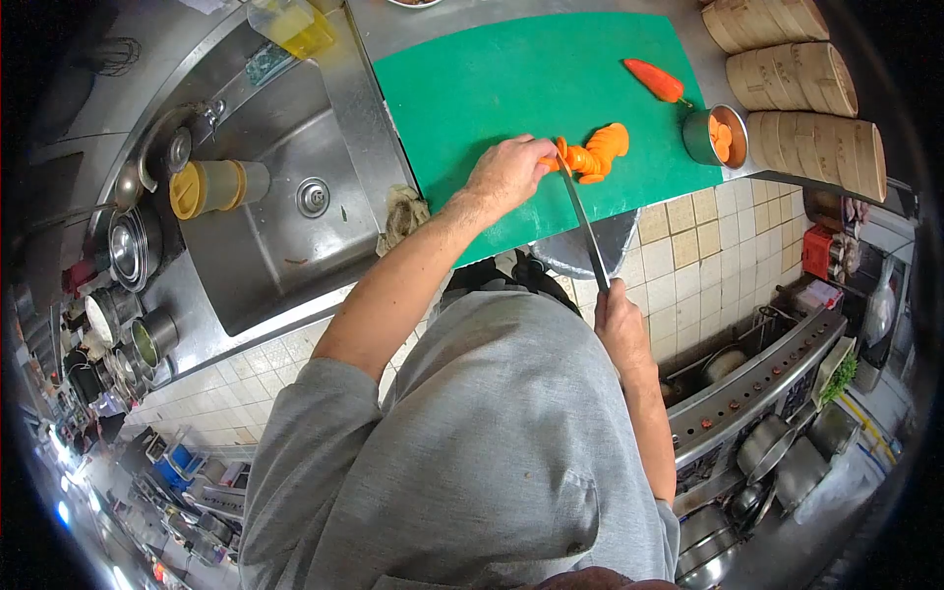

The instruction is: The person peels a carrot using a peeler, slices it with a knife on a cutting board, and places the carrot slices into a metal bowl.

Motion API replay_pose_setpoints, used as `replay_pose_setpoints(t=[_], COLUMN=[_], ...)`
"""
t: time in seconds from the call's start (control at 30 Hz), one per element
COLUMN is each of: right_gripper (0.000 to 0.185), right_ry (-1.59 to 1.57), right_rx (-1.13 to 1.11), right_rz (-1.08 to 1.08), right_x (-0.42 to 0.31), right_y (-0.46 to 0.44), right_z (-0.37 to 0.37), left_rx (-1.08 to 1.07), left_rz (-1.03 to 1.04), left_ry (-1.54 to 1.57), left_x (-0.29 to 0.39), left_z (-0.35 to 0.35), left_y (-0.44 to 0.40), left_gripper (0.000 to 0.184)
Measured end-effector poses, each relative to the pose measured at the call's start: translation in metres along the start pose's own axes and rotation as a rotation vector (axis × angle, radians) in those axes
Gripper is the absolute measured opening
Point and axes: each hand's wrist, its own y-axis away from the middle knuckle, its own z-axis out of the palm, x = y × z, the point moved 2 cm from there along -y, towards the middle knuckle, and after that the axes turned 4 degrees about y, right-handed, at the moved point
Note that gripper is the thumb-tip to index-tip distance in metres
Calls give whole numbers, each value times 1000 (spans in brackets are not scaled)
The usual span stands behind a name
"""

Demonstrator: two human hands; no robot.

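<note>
My left hand [509, 174] is closed on a piece of carrot [551, 162] on the green cutting board [472, 88]. A knife [587, 228] is in my right hand [621, 326], its fingers wrapped round the handle below the board's near edge. The blade's tip end lies beside my left fingertips, against the carrot. To the right of the blade, overlapping orange carrot slices [602, 149] form a row. A red pepper [655, 80] lies farther back on the board. At the board's right edge a metal cup [700, 138] holds more orange slices.
Bamboo steamers [818, 152] stand along the right. On the left is a steel sink [285, 246] with a yellow-lidded container [211, 189] in it. A cloth [403, 218] lies between sink and board. A stove [757, 379] with pans is at the lower right.
</note>
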Motion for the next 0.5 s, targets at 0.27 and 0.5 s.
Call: replay_pose_setpoints(t=[0.27, 0.5], right_gripper=[16, 15], right_ry=[-42, -8], right_rx=[2, -15], right_rz=[-60, -34], right_x=[12, -10], right_y=[-41, -14], right_z=[38, -7], left_rx=[53, 27], left_rz=[48, -55], left_ry=[-10, -59], left_x=[-6, 6], left_z=[3, -2], left_y=[2, 4], left_gripper=[22, 21])
